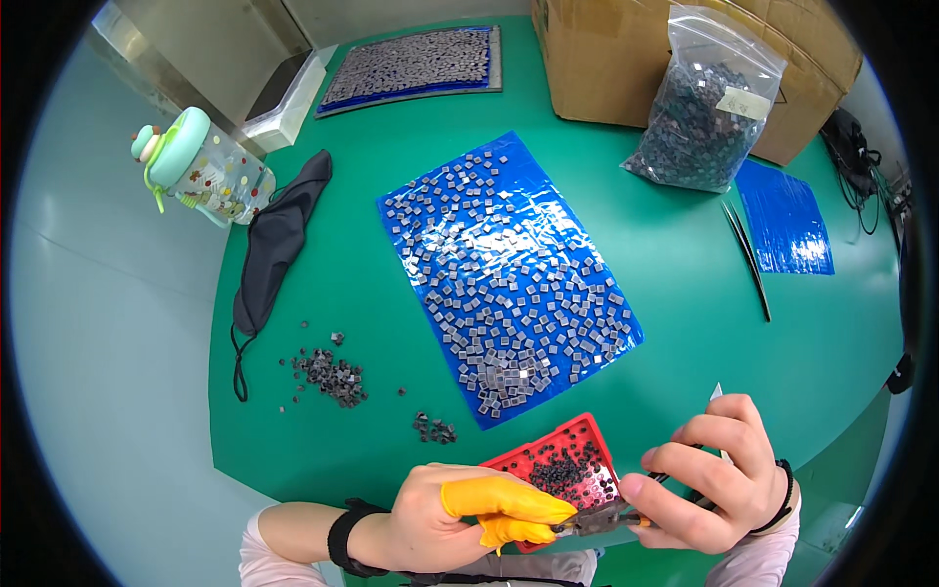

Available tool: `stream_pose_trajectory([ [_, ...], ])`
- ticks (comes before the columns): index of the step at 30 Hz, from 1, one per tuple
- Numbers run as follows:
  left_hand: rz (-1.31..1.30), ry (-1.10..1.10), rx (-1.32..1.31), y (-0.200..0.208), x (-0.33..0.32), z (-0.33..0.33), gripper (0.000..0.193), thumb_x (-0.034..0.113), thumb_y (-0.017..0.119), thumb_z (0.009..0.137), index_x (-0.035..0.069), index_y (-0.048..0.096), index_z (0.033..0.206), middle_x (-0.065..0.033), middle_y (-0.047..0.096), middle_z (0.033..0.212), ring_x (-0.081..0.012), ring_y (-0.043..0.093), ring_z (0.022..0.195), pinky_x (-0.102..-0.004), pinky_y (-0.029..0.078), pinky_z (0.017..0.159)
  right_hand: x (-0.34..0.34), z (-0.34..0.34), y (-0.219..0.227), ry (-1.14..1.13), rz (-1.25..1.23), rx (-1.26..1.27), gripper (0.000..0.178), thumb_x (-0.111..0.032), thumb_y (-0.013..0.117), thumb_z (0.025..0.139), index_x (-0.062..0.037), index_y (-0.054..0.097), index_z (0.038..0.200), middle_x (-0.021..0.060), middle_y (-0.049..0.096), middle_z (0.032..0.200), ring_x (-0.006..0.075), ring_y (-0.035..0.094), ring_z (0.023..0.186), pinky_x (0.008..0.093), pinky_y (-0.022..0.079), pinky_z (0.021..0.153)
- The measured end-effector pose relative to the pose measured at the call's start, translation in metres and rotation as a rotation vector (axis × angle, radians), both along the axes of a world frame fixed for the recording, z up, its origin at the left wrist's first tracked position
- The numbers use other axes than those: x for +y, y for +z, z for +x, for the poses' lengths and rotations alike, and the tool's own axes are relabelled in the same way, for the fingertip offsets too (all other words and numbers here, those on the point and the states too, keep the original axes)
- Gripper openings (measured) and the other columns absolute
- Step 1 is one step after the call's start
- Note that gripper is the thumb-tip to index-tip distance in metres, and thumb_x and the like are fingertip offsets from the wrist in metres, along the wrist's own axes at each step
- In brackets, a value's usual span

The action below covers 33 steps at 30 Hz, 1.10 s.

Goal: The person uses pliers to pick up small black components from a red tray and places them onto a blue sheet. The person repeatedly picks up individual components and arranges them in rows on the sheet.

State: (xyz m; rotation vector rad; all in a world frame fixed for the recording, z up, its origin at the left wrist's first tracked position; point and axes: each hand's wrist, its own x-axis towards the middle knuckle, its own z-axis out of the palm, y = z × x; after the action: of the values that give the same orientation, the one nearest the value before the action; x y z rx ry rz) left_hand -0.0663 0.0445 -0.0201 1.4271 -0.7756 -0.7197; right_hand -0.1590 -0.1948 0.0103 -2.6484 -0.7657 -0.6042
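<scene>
My left hand (440,519) wears yellow finger covers on its thumb and forefinger. Those fingertips are pinched together at the jaws of a small pair of pliers (595,519); whatever lies between them is too small to make out. My right hand (709,479) has its fingers curled round the dark handles of the pliers, with a bit of orange showing. Just behind the tool is a red tray (597,435) with many tiny black pieces (558,473) in it. A blue sheet (528,157) dotted with small grey square pieces (533,293) lies beyond the tray.
Loose dark pieces (333,378) sit in a heap at left, with a smaller cluster (434,428) nearby. Around them are a black cloth pouch (276,249), a bottle (210,171), tweezers (747,259), a blue sheet (787,220), a filled zip bag (699,122), a carton (597,59) and a covered board (411,68).
</scene>
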Motion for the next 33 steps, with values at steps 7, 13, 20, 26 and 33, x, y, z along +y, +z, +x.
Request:
stream_pose_trajectory([
  [7, -0.009, 0.052, 0.165, 0.008, -0.011, -0.001, 0.021, 0.001, 0.077, 0.075, -0.007, 0.067, 0.092, -0.0175, 0.070, 0.089, -0.0245, 0.070, 0.080, -0.0327, 0.058, 0.072, 0.001, -0.001, 0.001, -0.038, -0.011, -0.006, 0.034, -0.025, 0.069, 0.069, -0.0119, 0.065, 0.100, 0.0049, 0.059, 0.090, 0.0213, 0.051, 0.077, 0.0349, 0.036, 0.057],
  [13, -0.159, 0.103, 0.495, 0.004, -0.009, -0.005, 0.030, -0.005, 0.078, 0.070, -0.011, 0.062, 0.095, -0.0227, 0.068, 0.093, -0.0296, 0.069, 0.086, -0.0420, 0.058, 0.078, 0.001, -0.001, 0.001, -0.049, -0.010, -0.006, 0.036, -0.025, 0.070, 0.068, -0.0112, 0.065, 0.101, 0.0049, 0.059, 0.090, 0.0213, 0.051, 0.076, 0.0354, 0.036, 0.057],
  [20, -0.016, -0.008, 0.165, 0.004, -0.005, 0.009, 0.028, -0.004, 0.079, 0.070, -0.010, 0.063, 0.093, -0.0217, 0.068, 0.091, -0.0271, 0.070, 0.083, -0.0379, 0.058, 0.077, 0.002, 0.001, 0.000, -0.046, -0.005, -0.009, 0.037, -0.024, 0.071, 0.067, -0.0109, 0.065, 0.101, 0.0045, 0.059, 0.089, 0.0209, 0.051, 0.076, 0.0352, 0.036, 0.056],
  [26, -0.046, 0.004, 0.141, 0.000, -0.006, 0.005, 0.022, -0.002, 0.078, 0.073, -0.007, 0.066, 0.090, -0.0195, 0.069, 0.089, -0.0251, 0.070, 0.079, -0.0339, 0.058, 0.071, 0.001, 0.003, -0.002, -0.013, -0.006, -0.024, 0.034, -0.024, 0.070, 0.067, -0.0112, 0.066, 0.098, 0.0044, 0.059, 0.090, 0.0207, 0.051, 0.076, 0.0337, 0.037, 0.056],
  [33, -0.024, -0.032, 0.051, 0.001, -0.002, 0.004, 0.024, 0.005, 0.077, 0.076, 0.002, 0.070, 0.099, -0.0091, 0.071, 0.094, -0.0157, 0.068, 0.079, -0.0249, 0.054, 0.071, 0.001, 0.001, 0.000, -0.023, 0.005, -0.029, 0.034, -0.023, 0.070, 0.067, -0.0113, 0.065, 0.098, 0.0046, 0.059, 0.089, 0.0209, 0.051, 0.076, 0.0338, 0.037, 0.056],
])
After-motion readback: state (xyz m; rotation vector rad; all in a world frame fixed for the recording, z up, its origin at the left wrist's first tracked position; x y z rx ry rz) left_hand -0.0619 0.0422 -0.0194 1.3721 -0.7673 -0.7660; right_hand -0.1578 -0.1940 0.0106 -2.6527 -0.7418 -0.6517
